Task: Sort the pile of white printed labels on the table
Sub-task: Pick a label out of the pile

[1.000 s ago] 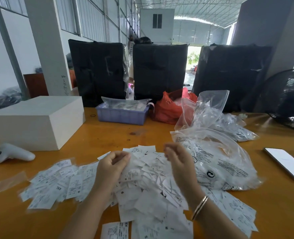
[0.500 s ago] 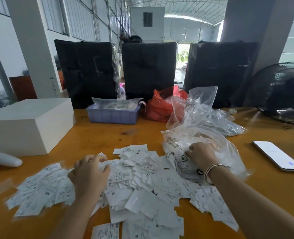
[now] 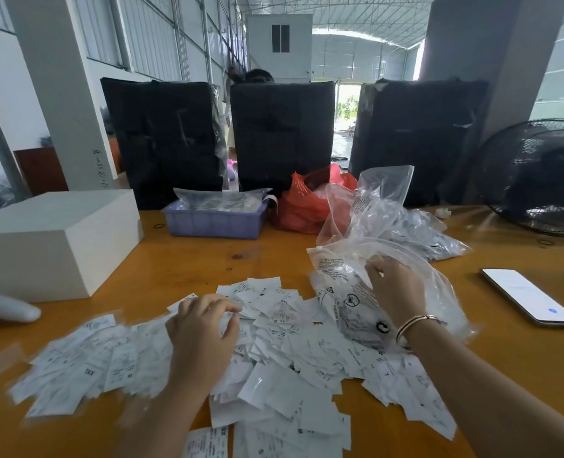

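Since a second ago both my hands have dropped from mid-air: my left hand (image 3: 201, 338) has come down onto the pile of labels (image 3: 274, 352) at lower centre of the frame, and my right hand (image 3: 394, 289) has gone out to the clear plastic bag (image 3: 346, 292) at centre right. The labels lie loose across the tabletop (image 3: 191, 266), from the lower left to under my right forearm, some overlapping the bag's near edge. My left hand rests palm down on them, fingers (image 3: 227, 305) loosely curled with the thumb apart; whether it has a label pinched I cannot tell, for the hand covers what is under it. My right hand is turned back-up, wrist cocked with the bracelet (image 3: 412, 323) showing, fingers bent down into the bag's film near its top; it seems to be gripping the plastic, though the fingertips are hidden. I reckon the risk is the bag: it is slippery and lies on the pile's edge, so tugging it could drag labels along and scatter them toward the phone (image 3: 531, 300) at the right. The left part of the pile looks smeared in the picture, so a careless sweep there could mix what I mean to keep apart.
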The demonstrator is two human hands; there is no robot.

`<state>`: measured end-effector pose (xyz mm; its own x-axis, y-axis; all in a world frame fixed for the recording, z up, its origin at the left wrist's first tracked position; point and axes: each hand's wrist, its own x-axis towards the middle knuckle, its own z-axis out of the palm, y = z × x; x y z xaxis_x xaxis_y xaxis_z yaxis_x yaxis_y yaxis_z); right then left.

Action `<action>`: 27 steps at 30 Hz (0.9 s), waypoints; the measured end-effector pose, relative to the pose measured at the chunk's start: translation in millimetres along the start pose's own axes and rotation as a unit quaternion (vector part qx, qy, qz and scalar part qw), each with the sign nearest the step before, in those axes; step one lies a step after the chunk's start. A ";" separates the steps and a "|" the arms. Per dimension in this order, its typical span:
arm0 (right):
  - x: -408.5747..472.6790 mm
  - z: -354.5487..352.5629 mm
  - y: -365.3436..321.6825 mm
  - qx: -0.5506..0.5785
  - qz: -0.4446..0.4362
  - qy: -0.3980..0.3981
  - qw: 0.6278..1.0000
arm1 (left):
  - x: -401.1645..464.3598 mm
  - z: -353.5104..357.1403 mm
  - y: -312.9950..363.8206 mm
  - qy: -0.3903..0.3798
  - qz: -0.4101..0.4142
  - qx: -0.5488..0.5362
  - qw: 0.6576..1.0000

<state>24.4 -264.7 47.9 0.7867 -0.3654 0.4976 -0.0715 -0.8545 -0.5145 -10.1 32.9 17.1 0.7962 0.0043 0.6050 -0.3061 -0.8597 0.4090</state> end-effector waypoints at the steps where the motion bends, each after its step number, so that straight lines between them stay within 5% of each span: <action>1: -1.7 -3.2 -6.2 0.026 -0.033 0.034 0.999 | 0.2 -0.7 1.7 0.007 0.009 -0.016 1.000; 4: -12.8 -10.8 -38.3 0.166 -0.100 0.022 0.981 | 1.5 -2.3 7.2 -0.011 0.007 -0.131 0.991; 8: -44.1 -0.9 -83.9 0.227 -0.160 -0.256 0.926 | -1.0 -5.0 7.3 -0.111 -0.013 -0.256 0.960; 10: -57.4 10.5 -96.7 0.188 -0.193 -0.328 0.905 | -2.2 -6.3 7.4 -0.147 -0.015 -0.280 0.949; 15: -70.5 28.9 -104.0 0.180 -0.204 -0.320 0.907 | 1.0 -5.3 9.6 -0.153 -0.028 -0.265 0.952; 21: -74.4 41.9 -90.4 0.254 -0.102 -0.265 0.924 | 2.7 -1.8 1.3 -0.105 -0.052 -0.296 0.948; 24: -71.0 47.1 -79.0 0.187 -0.118 -0.179 0.959 | 4.2 0.9 -1.9 -0.073 -0.108 -0.303 0.944; 27: -74.6 52.8 -71.0 0.047 -0.197 -0.176 0.963 | 4.7 2.1 -2.4 -0.054 -0.148 -0.333 0.930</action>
<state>3.2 -157.3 10.4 0.9018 0.1415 0.4083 0.3174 -0.8582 -0.4035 -4.5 33.9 17.6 0.9334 0.1085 0.3420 -0.2923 -0.3226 0.9003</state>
